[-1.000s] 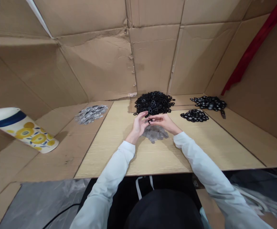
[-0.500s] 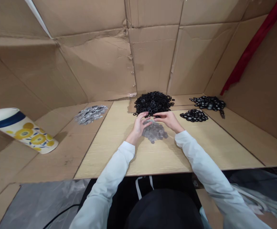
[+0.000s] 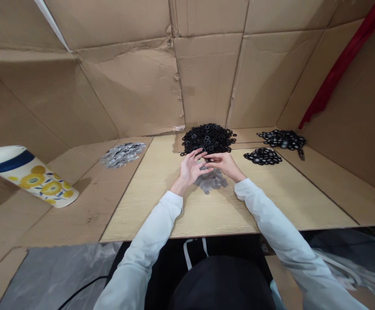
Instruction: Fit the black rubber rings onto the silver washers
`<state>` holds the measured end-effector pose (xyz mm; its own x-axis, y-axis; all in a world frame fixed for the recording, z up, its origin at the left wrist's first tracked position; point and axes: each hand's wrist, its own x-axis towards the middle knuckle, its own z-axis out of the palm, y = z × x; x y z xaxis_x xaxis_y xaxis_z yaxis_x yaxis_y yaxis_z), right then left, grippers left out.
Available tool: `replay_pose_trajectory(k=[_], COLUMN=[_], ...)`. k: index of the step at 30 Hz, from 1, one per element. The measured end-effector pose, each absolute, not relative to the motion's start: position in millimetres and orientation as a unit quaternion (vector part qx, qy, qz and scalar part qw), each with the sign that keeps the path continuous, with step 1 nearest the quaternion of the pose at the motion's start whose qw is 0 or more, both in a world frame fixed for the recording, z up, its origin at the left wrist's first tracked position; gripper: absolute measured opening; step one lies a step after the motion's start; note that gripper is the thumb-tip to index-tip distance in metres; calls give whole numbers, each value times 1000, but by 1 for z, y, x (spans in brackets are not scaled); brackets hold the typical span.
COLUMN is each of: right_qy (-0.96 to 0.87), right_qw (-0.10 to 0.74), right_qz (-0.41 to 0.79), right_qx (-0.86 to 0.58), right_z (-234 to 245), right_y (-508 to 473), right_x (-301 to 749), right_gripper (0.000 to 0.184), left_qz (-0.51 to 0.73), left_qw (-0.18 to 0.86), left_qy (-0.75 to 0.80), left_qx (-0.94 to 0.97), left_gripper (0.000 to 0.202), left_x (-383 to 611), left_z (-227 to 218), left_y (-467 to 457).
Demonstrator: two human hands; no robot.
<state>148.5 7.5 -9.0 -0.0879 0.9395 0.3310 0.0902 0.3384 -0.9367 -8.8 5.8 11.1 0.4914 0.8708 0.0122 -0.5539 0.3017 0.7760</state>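
My left hand (image 3: 190, 168) was open above the board (image 3: 174, 215), fingers spread and palm turned towards three o'clock, gripping nothing. My right hand (image 3: 225, 165) met it from the three o'clock side with thumb and fingertips (image 3: 212, 159) drawn together in a pinch, though whether a piece sat between them was too small to tell. Directly under both hands, at six o'clock from my fingers, lay the loose grey discs (image 3: 211, 182), flat on the board. The heap of black rings (image 3: 208, 136) sat just beyond my fingertips at twelve o'clock, against the cardboard walls (image 3: 135, 86). Out at two o'clock were two smaller dark piles (image 3: 263, 156), well apart from my hands, and at ten o'clock a silvery pile (image 3: 123, 154). Far off at nine o'clock a flowered cup (image 3: 29, 175) lay tilted on its side. To my mind, handling parts this small went best with a light pinch on the rim of one piece at a time, not a grab at several. It also seemed best to hold both hands low over the grey discs, so that anything slipping would land among its own kind. I reckoned the sleeves were the main risk, since a dragged cuff could sweep the discs towards the board's near edge or mix the piles
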Motion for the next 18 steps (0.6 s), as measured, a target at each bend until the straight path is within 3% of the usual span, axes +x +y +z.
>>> replay_pose_trajectory(k=[10,14,18], right_qy=[-610,-637,-694], right_qw=[547,527,478], right_qz=[361,323,276], right_qx=[-445,-461,-462], right_z=[1,0,-4], right_y=[6,4,-1], right_x=[161,157,145], right_gripper=[43,53,62], left_qz=[454,432,432], left_qw=[747,620,516], left_qy=[256,378,359], left_qx=[414,535,647], left_gripper=[34,23,24], left_x=[-9,-3,0], left_z=[11,-1,-13], left_y=[8,12,17])
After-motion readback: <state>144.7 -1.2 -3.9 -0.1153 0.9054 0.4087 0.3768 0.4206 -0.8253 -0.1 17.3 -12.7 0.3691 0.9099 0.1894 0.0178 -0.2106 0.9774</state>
